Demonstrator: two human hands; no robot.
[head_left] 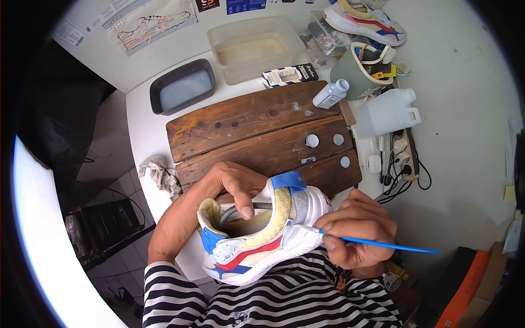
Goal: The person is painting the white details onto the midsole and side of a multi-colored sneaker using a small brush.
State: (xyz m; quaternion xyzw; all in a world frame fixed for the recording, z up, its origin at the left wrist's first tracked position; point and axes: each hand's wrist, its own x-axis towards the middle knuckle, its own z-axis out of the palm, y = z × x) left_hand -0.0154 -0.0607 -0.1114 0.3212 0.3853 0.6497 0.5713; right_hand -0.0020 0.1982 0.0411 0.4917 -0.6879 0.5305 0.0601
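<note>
Where the white surface [153,124] is topped by a dark-brown wooden board [246,117], a white, red and blue sneaker [262,245] is held at the board's near edge by the left hand [240,181]; a slim blue-handled brush [410,248] is pinched by the right hand [358,229], tip at the sneaker.

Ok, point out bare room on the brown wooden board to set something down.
The left half of the brown wooden board is free, between the black rectangular plastic tub behind and the left hand in front. The right end is crowded: a small white plastic bottle, three small round white discs and white smears.
</note>
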